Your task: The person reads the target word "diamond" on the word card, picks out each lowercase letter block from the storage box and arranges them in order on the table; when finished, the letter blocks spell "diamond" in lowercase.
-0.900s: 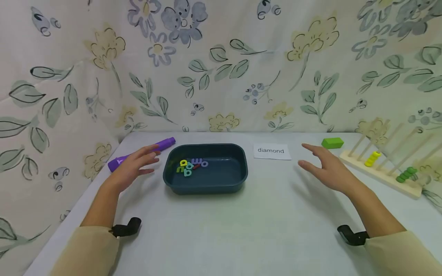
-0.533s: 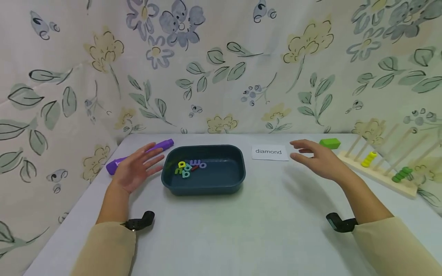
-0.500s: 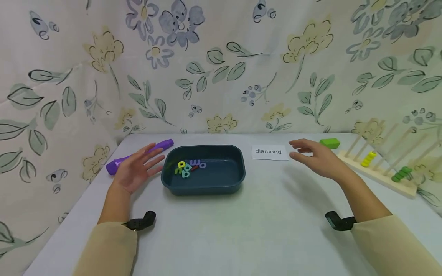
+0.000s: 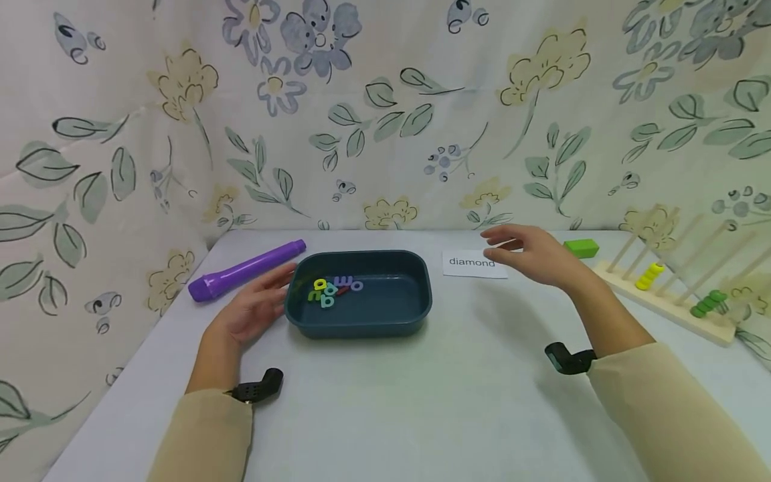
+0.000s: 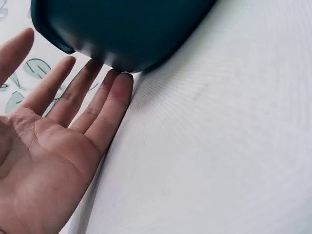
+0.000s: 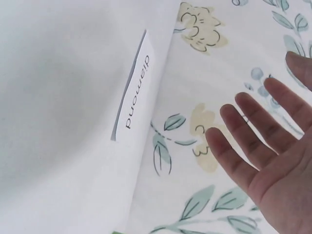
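Note:
A dark teal tray (image 4: 385,328) stands mid-table, with several small coloured letters (image 4: 328,289) inside at its left. My left hand (image 4: 255,311) is at the tray's left wall, fingers extended; in the left wrist view the fingertips (image 5: 124,80) are right at the wall of the tray (image 5: 122,34). My right hand (image 4: 533,254) is raised above the table and overlaps the right edge of a white card (image 4: 464,270) printed "diamond". In the right wrist view, its fingers are spread and hold nothing, apart from the card (image 6: 134,97).
A purple tube-shaped thing (image 4: 247,270) lies behind my left hand. At the right, a green block (image 4: 581,249) lies near a wooden peg stand (image 4: 668,304) with yellow beads (image 4: 649,276) and green beads (image 4: 709,304). A floral cloth (image 4: 385,167) hangs along the table's back edge.
My left hand has moved right from over the purple tube-shaped thing to the tray's left wall. My right hand has moved left toward the card. The tray and letters have stayed in place.

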A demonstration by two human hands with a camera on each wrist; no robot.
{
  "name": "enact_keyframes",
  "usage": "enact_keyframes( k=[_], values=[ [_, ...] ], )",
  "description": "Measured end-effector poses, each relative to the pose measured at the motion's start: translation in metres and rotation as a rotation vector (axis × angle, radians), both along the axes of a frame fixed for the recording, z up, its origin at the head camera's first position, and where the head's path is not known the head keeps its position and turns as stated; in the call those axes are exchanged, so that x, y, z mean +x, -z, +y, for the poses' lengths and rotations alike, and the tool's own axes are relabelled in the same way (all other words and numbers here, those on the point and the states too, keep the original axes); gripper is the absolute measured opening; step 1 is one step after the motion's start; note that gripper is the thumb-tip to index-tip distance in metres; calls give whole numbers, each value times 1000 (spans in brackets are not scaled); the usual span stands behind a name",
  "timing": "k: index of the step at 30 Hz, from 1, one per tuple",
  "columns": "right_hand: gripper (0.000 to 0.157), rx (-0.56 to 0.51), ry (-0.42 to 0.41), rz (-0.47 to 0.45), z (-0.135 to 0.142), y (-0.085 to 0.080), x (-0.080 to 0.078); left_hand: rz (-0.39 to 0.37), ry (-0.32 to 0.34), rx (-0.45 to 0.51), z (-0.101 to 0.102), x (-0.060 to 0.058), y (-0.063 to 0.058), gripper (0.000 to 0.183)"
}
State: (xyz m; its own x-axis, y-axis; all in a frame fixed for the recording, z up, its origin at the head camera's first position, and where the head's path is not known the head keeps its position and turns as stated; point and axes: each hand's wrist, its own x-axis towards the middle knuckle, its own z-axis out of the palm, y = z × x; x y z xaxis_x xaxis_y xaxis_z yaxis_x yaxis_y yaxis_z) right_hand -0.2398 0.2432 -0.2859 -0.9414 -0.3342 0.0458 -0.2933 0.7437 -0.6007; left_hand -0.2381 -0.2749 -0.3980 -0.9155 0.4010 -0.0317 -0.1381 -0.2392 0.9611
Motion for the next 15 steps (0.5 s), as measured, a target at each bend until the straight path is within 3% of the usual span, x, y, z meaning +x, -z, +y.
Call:
enact_keyframes(
  k=[15],
  values=[
    [49, -25, -36, -35, -17, -10, -16, 76, 20, -66, 2, 3, 2, 64]
  ],
)
